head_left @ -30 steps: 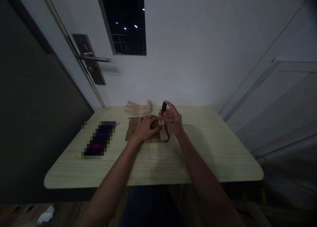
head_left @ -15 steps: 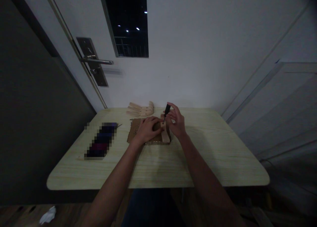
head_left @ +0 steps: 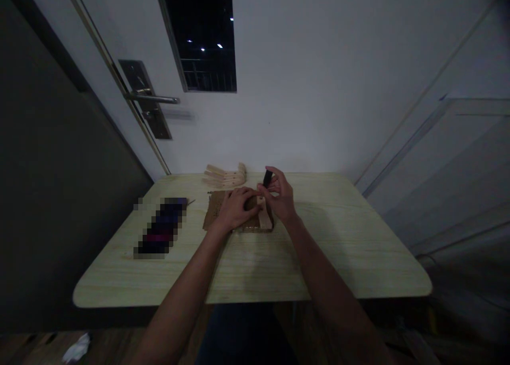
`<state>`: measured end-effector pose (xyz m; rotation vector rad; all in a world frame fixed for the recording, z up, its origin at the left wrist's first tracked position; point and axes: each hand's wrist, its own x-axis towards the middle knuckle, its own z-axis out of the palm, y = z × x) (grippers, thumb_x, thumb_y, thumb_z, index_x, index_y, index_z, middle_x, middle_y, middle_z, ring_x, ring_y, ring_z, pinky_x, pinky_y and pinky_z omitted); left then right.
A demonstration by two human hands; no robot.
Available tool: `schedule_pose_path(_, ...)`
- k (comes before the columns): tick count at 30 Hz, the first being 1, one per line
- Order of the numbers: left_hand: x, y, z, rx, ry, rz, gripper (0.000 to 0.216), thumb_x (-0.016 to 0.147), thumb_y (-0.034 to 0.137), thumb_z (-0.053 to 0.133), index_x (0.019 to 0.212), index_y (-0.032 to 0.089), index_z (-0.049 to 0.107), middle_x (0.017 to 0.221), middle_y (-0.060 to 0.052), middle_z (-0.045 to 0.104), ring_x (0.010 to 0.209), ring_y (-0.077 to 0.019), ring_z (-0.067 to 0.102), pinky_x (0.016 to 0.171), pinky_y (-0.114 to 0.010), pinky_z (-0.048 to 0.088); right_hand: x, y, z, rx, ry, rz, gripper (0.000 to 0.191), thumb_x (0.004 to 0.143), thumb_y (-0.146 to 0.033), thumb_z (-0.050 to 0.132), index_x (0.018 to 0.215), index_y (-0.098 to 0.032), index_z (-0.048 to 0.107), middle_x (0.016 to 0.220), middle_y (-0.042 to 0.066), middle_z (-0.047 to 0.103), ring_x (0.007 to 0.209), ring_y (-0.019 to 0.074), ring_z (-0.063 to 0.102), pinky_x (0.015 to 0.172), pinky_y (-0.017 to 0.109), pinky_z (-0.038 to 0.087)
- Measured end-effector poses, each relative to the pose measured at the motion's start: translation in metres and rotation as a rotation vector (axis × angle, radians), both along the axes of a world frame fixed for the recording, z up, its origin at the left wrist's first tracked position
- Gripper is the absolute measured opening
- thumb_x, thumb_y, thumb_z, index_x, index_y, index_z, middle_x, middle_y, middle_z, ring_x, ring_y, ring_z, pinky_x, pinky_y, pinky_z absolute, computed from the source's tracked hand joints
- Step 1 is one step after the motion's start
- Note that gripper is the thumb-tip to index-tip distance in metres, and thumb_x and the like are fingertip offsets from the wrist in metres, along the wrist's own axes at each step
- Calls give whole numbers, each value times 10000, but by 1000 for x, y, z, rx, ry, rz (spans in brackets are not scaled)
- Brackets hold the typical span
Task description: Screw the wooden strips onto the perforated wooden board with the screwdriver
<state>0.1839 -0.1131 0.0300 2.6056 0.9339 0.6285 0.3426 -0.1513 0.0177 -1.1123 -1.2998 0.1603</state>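
On the table a piece of brown cardboard (head_left: pixel 213 216) lies under a pale wooden strip (head_left: pixel 264 220) that has a small hole near its far end. My left hand (head_left: pixel 236 208) rests over the cardboard, its index finger and thumb closed against the strip's left side. My right hand (head_left: pixel 282 197) grips a screwdriver (head_left: pixel 268 178) by its black handle. The tool stands tilted above the strip's far part, fingers around the handle. Its shaft and tip are hidden behind my fingers.
Behind the cardboard lies a jointed wooden hand model (head_left: pixel 225 176), close to the white door. A dark pixelated object (head_left: pixel 161 229) is at the table's left. The door has a metal handle (head_left: pixel 153 98). Crumpled white paper (head_left: pixel 77 348) lies on the floor.
The screwdriver and my right fingers have shifted slightly, and its shaft, visible before, is now covered. My left hand keeps its place on the strip. The whole view has moved a little.
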Motion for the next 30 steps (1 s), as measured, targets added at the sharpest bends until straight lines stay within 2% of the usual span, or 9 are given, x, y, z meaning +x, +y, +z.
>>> schedule_pose_path(4, 0, 0, -1, -1, 4, -4, 408, 875, 455, 568, 1242, 279, 604, 1280, -42, 612, 1216, -260, 518, 1051, -456, 344, 1, -6, 2, -26, -35, 113, 506, 880, -388, 590, 1353, -281, 442, 1038, 60, 633, 752, 130, 646, 636, 271, 593)
schedule_pose_path(8, -1, 1, -1, 4, 0, -11, 405, 876, 448, 575, 1239, 271, 604, 1274, -36, 614, 1220, -262, 513, 1047, -454, 351, 1, -7, 4, -45, 2, 184, 515, 905, -414, 546, 1383, -287, 402, 989, 53, 666, 783, 140, 677, 657, 267, 598)
schedule_pose_path(12, 0, 1, -1, 5, 9, -8, 399, 875, 437, 578, 1241, 280, 604, 1274, -39, 608, 1222, -269, 512, 1041, -466, 352, -1, -1, 0, -44, 46, 71, 520, 834, -409, 649, 1314, -291, 486, 908, 20, 631, 702, 125, 641, 575, 235, 575)
schedule_pose_path(14, 0, 1, -1, 6, 9, -10, 399, 876, 438, 575, 1245, 290, 601, 1272, -37, 609, 1215, -268, 515, 1036, -468, 353, 0, 1, -2, -33, 45, 20, 512, 815, -394, 675, 1290, -296, 511, 942, 25, 620, 704, 124, 624, 575, 244, 574)
schedule_pose_path(18, 1, 1, 0, 13, 10, -9, 398, 872, 426, 580, 1246, 290, 599, 1269, -35, 614, 1201, -259, 521, 1042, -459, 349, 1, -4, 0, -54, 1, 87, 515, 854, -383, 628, 1337, -297, 474, 1086, 66, 625, 771, 137, 652, 633, 276, 589)
schedule_pose_path(23, 1, -1, 2, -13, 20, 0, 402, 872, 436, 582, 1234, 264, 607, 1279, -36, 609, 1221, -267, 512, 1049, -465, 351, 0, -8, 5, -54, 15, 211, 479, 926, -399, 509, 1379, -270, 420, 1008, 64, 677, 803, 149, 694, 705, 301, 600)
schedule_pose_path(27, 1, 0, 2, 1, 18, 2, 420, 877, 451, 570, 1246, 255, 602, 1284, -51, 608, 1221, -275, 515, 1053, -469, 352, -1, -3, 1, -75, 48, 128, 510, 889, -414, 569, 1361, -286, 423, 948, 41, 653, 711, 129, 673, 572, 231, 561)
schedule_pose_path(30, 1, 0, 2, 3, 15, -5, 417, 873, 446, 574, 1251, 271, 600, 1281, -51, 611, 1214, -274, 522, 1045, -468, 362, -2, 1, -3, -70, 44, 63, 501, 865, -404, 605, 1331, -301, 449, 995, 42, 625, 698, 122, 642, 535, 216, 540)
